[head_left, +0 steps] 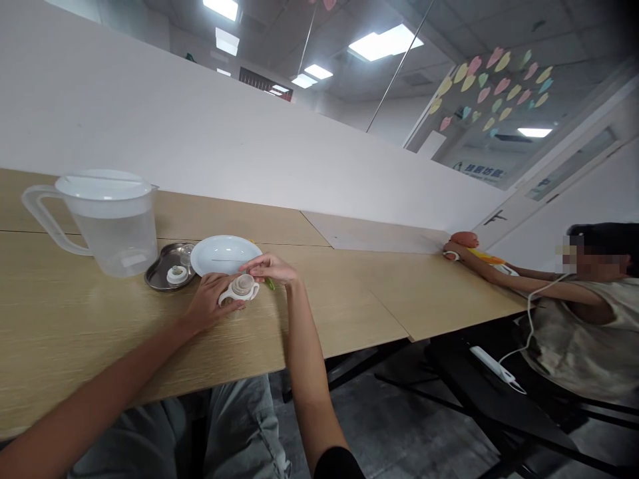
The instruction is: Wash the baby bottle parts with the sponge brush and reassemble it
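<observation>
A baby bottle [243,285] with a white two-handled grip stands over the table, its round top seen from above. My left hand [212,299] is closed around its left handle. Just behind the bottle, my right hand [272,268] has its fingertips pinched together. What they hold, if anything, is too small to name. A white bowl [219,250] lies right behind both hands, partly covered by them. To its left, a kidney-shaped metal tray [156,274] holds a white ring-shaped bottle part [177,275] and a clear cap [187,254].
A large translucent pitcher [117,229] with a handle stands at the left. Something green [270,283] lies beside my right wrist. At the far right, a seated person [584,313] reaches over the table toward a doll [464,241]. A white wall runs behind the table.
</observation>
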`<state>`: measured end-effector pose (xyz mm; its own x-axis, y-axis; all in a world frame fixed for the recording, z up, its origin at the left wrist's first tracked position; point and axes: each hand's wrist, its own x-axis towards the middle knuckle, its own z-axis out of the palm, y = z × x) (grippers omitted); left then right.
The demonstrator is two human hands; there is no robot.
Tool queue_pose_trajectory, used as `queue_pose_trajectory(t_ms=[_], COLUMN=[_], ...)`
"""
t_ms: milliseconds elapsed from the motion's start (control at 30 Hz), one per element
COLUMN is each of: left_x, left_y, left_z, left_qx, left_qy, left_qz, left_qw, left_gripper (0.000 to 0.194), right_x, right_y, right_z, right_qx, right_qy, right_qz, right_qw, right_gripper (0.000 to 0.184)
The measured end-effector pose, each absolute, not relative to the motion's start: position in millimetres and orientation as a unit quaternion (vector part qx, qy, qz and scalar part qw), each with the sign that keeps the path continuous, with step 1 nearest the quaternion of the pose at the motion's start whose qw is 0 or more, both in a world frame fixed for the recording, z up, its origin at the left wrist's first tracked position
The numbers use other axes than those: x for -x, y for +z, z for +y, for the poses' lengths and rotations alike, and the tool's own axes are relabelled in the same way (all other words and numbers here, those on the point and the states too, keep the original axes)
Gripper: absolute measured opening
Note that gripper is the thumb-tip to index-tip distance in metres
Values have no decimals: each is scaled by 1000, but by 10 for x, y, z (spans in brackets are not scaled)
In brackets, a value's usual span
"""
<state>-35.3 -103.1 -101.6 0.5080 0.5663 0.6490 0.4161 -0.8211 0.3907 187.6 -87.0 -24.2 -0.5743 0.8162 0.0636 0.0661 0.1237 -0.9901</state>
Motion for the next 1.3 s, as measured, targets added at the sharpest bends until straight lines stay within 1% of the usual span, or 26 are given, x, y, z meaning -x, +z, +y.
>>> queue_pose_trajectory(t_ms=[100,267,300,367,467,533,633,733,800,900,1067,1133,1167,1233,1300], left_x=[346,401,440,551,767,899,1015,1032,1024,1030,1096,1125,1136,1141,1110], left_y=[-1022,-998,-974,-909,-822,-802,-832,-876,-893,-899,-855,-815,-791,-734,-673], left_z=[-1044,-1029,-1007,-933,-767,-655,-546,-516,-518,-517,-481,-467,-465,-478,-521], left_qx=[-864,-865,-859,-831,-750,-704,-699,-717,-718,-717,-723,-723,-717,-690,-658], left_qy=[411,432,446,486,525,497,412,340,314,284,261,292,328,440,560], left_qz=[279,249,243,265,403,506,581,603,615,632,638,625,613,569,486], left_qw=[85,64,63,52,3,-32,-59,-80,-88,-75,-38,-35,-44,-87,-134], left_gripper=[48,62,62,54,43,38,31,26,24,22,24,24,24,23,22], right_x=[-1865,-1820,-1814,-1805,-1797,-1793,-1787,-1779,-1773,-1770,-1791,-1794,-1792,-1781,-1766], right_y=[-242,-283,-297,-325,-357,-370,-380,-383,-383,-382,-385,-387,-391,-402,-418], right_z=[-865,-843,-836,-820,-794,-780,-767,-764,-765,-765,-766,-762,-756,-733,-694], right_qx=[334,325,323,324,329,330,331,338,339,334,327,336,342,358,377], right_qy=[567,565,565,567,571,574,576,579,582,586,583,579,576,568,550], right_qz=[-678,-681,-677,-663,-638,-629,-625,-625,-626,-627,-633,-628,-623,-607,-577], right_qw=[326,334,343,366,397,408,410,401,394,389,392,398,403,425,471], right_gripper=[43,45,45,44,42,42,42,43,44,45,45,44,43,42,41])
